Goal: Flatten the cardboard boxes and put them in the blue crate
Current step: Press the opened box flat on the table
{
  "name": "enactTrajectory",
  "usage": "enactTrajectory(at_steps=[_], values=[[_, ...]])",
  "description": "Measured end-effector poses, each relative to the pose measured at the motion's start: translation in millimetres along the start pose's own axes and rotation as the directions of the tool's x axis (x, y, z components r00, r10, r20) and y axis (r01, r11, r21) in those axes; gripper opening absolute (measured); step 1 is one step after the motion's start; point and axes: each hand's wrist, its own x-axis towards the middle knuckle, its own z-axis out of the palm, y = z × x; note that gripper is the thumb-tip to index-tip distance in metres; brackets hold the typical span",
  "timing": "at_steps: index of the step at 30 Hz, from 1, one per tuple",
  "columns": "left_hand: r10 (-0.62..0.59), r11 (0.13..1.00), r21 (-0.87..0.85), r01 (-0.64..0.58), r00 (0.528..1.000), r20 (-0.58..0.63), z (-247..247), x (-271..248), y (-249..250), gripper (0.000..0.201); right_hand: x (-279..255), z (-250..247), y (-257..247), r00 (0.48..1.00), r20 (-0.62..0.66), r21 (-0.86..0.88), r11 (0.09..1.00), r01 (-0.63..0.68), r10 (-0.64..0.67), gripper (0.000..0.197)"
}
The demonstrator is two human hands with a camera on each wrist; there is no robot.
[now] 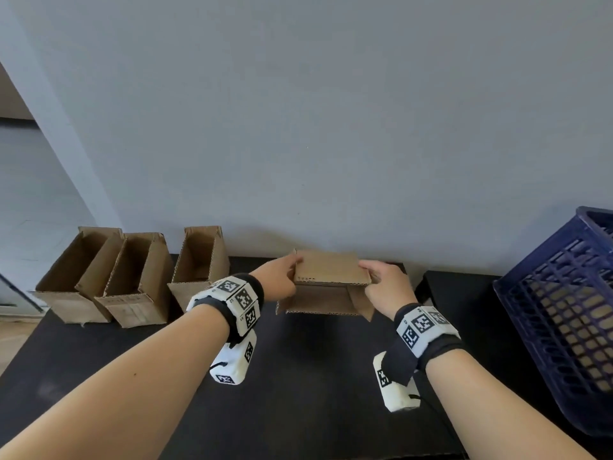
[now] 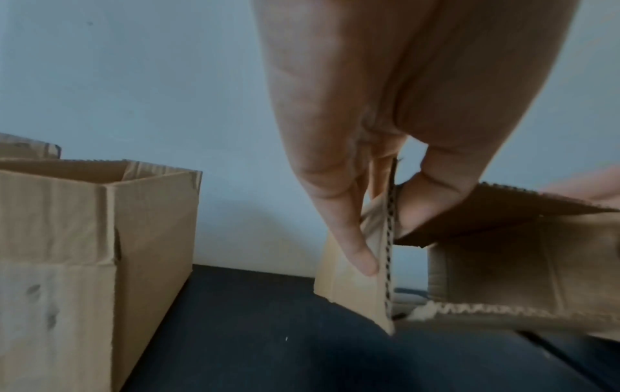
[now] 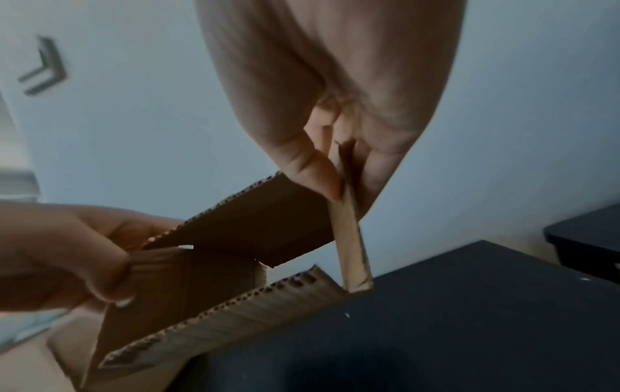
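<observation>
Head view takes in the whole black table [image 1: 315, 376]: the left hand [image 1: 277, 280] and right hand [image 1: 386, 288] hold one cardboard box [image 1: 331, 283] between them above the tabletop near the centre, each pinching an opposite end wall, thumb over the top panel. Three more open boxes stand upright in a row at about ten o'clock from the held one: the far-left box [image 1: 71, 283], the middle box [image 1: 132, 287] touching it, and the nearest box [image 1: 199, 267] a little apart. One blue crate [image 1: 560, 313] sits at three o'clock, at the table's right edge, with brown cardboard showing through its lattice. Only the left wrist view shows that hand [image 2: 385, 132] clamping the corrugated edge of the box [image 2: 503, 265], fingers [image 2: 349, 238] pressed together outside the wall and the thumb inside; the nearest standing box [image 2: 100, 252] is at nine o'clock there. Right wrist view alone shows the right hand [image 3: 335, 119] pinching the opposite wall of the box [image 3: 235, 252], the open end facing the camera.
</observation>
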Motion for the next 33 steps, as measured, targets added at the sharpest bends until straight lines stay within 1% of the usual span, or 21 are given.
enactTrajectory(at_steps=[3,6,9,12,14,16,17,19,22,26,30,33], values=[[-0.027,0.992,0.122,0.018,0.997,0.074,20,9,-5,0.074,-2,15,12,0.995,0.1,-0.111,0.994,-0.002,0.013,0.059],[-0.039,0.975,0.222,0.003,0.987,0.157,32,18,-8,0.081,-2,29,18,0.977,0.212,-0.178,0.984,0.011,0.027,0.062],[-0.031,0.967,0.254,-0.023,0.978,0.208,37,27,-11,0.079,0,38,21,0.953,0.3,-0.252,0.967,0.037,0.042,0.064],[-0.017,0.968,0.25,-0.02,0.989,0.146,41,33,-14,0.075,3,41,21,0.954,0.296,-0.291,0.955,0.053,0.037,0.063],[-0.014,0.96,0.28,-0.002,0.998,0.056,42,36,-17,0.069,5,42,20,0.959,0.28,-0.262,0.964,0.04,0.037,0.063],[0.013,0.957,0.291,-0.005,1.0,-0.025,43,39,-21,0.061,7,42,19,0.959,0.282,-0.229,0.972,0.054,0.013,0.063],[0.029,0.95,0.311,-0.018,0.999,-0.03,43,42,-23,0.061,8,43,18,0.956,0.292,-0.218,0.973,0.07,-0.003,0.061],[0.033,0.925,0.379,-0.038,0.999,0.019,43,45,-27,0.066,11,45,16,0.946,0.325,-0.218,0.972,0.093,-0.018,0.06],[-0.02,0.901,0.434,-0.016,0.997,0.077,42,52,-32,0.071,19,53,15,0.924,0.381,-0.244,0.961,0.126,-0.025,0.062],[-0.108,0.877,0.48,0.02,0.982,0.156,37,59,-41,0.074,29,63,14,0.878,0.479,-0.289,0.943,0.167,-0.009,0.063],[-0.205,0.863,0.501,0.065,0.952,0.228,39,66,-50,0.075,40,78,17,0.835,0.547,-0.309,0.942,0.134,0.061,0.067],[-0.235,0.813,0.58,0.057,0.942,0.238,40,72,-55,0.074,47,87,22,0.828,0.551,-0.342,0.932,0.115,0.1,0.071]])
